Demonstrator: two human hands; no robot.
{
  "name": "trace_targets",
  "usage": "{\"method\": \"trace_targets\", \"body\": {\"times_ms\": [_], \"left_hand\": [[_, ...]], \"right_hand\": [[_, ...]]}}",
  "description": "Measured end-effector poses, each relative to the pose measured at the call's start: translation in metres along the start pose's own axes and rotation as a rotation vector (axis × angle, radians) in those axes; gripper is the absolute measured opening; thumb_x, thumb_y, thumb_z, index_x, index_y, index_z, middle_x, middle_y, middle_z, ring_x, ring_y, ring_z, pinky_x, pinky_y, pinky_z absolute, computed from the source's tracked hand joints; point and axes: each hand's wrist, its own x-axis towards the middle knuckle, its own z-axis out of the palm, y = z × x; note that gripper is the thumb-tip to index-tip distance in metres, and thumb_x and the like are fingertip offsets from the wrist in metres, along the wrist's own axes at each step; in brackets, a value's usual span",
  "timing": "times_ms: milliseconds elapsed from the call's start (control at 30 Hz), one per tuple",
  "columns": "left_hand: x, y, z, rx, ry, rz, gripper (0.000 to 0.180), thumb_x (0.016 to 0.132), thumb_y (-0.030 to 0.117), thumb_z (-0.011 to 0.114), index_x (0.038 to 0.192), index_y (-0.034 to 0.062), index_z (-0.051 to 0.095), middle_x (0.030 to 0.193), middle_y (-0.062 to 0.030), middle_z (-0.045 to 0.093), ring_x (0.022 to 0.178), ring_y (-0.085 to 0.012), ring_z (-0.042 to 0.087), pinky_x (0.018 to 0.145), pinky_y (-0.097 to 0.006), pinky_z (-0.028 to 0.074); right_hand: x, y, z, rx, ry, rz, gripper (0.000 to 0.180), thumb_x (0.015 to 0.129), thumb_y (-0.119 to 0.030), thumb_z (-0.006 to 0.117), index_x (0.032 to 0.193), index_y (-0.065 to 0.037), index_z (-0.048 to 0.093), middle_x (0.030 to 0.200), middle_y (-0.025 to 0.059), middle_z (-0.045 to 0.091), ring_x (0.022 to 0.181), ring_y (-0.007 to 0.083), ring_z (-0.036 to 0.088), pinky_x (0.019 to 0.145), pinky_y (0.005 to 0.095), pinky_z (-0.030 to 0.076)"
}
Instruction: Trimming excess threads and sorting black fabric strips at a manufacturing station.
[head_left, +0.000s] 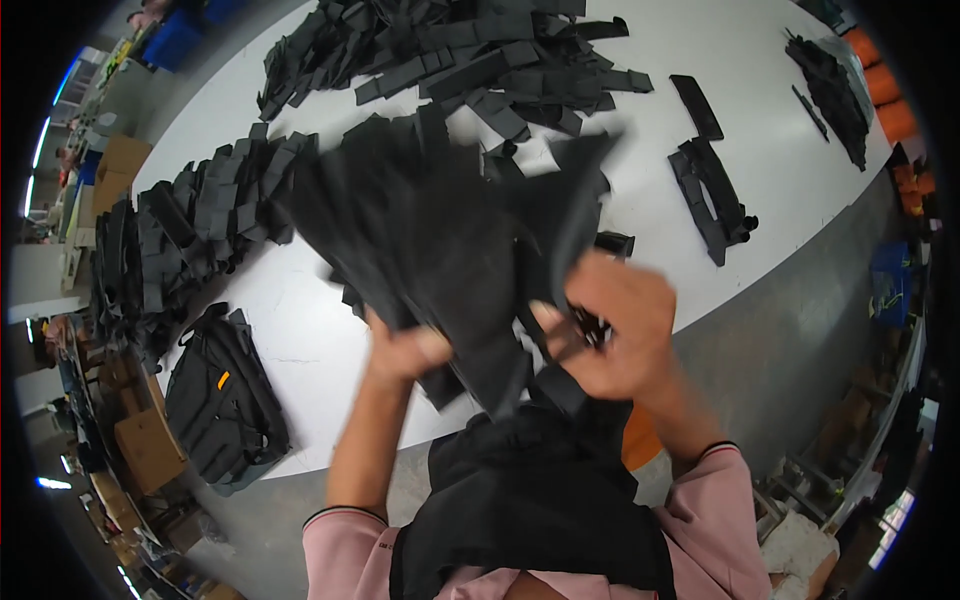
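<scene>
Both hands hold up a large black fabric panel [440, 250] above the white bench [300, 340], near the middle of the view. The left hand [405, 352] has its grip clamped on the panel's lower edge, thumb on top. The right hand [620, 330] has its grip closed on the panel's right side and on a black strap with a buckle [590, 328]; the cloth is blurred, so its exact shape cannot be told. More black fabric [530, 490] hangs below the hands, at 6 o'clock, against the person's pink sleeves.

At 9 o'clock from the panel a row of stacked black fabric pieces [190, 230] lies along the bench. At 12 o'clock sits a loose heap of black strips [450, 50]. At 3 o'clock lie a few black strap parts [710, 190]. At 8 o'clock a finished black backpack [222, 400] rests at the bench edge.
</scene>
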Motion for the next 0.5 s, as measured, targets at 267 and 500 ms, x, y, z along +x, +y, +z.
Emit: {"method": "trace_targets", "body": {"times_ms": [267, 500], "left_hand": [[0.02, 0.076, 0.021, -0.34, 0.01, 0.109, 0.066, 0.067, 0.037, 0.062, 0.112, -0.0079, 0.044, 0.097, -0.0211, 0.054, 0.083, -0.0266, 0.058, 0.072, -0.032, 0.05], [-0.093, -0.061, -0.01, -0.228, 0.681, -0.542, 0.035, 0.077, 0.015, 0.064, 0.105, -0.0017, 0.053, 0.087, -0.0094, 0.061, 0.075, -0.0183, 0.061, 0.068, -0.03, 0.052]], "right_hand": [[0.031, -0.025, -0.007, -0.082, -0.058, 0.085, 0.016, 0.062, -0.001, 0.066, 0.067, -0.002, 0.051, 0.057, 0.0058, 0.042, 0.044, 0.0213, 0.039, 0.043, 0.0279, 0.032], [-0.112, 0.007, 0.118, 0.002, -0.524, 0.593, 0.037, 0.069, -0.013, 0.061, 0.102, -0.007, 0.047, 0.073, 0.0145, 0.06, 0.066, 0.0371, 0.059, 0.058, 0.0458, 0.045]]}}
